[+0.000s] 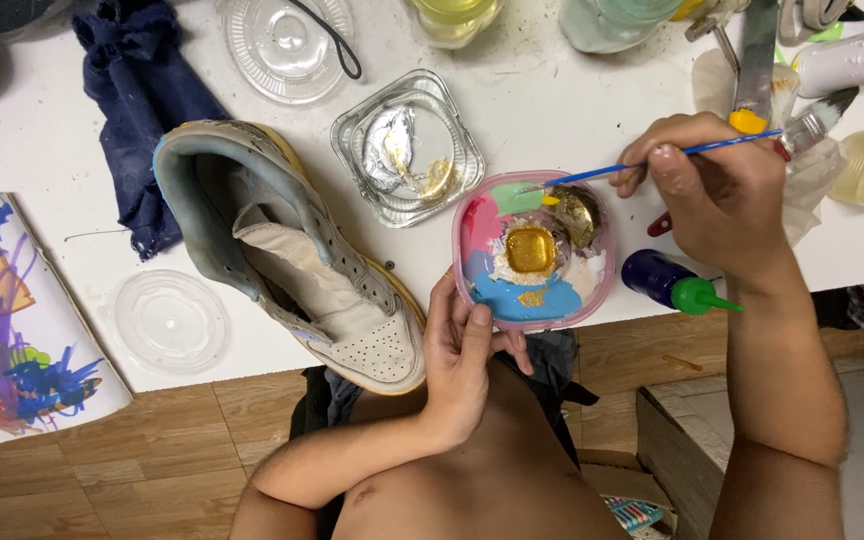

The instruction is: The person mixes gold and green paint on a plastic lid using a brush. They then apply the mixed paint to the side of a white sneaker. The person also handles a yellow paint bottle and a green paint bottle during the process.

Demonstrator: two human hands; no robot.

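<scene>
Paint-loading step: left hand [464,362] grips the palette lid's [533,250] near rim, right hand [717,195] pinches a blue brush [642,165] over it; next, likely careful transfer to the sneaker [287,245] left of it.

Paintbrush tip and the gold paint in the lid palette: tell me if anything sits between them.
Nothing visible does. The right hand holds the blue paintbrush, its tip over the pink-rimmed lid palette, steadied by the left hand. The gold paint lies open just below the tip.
</scene>
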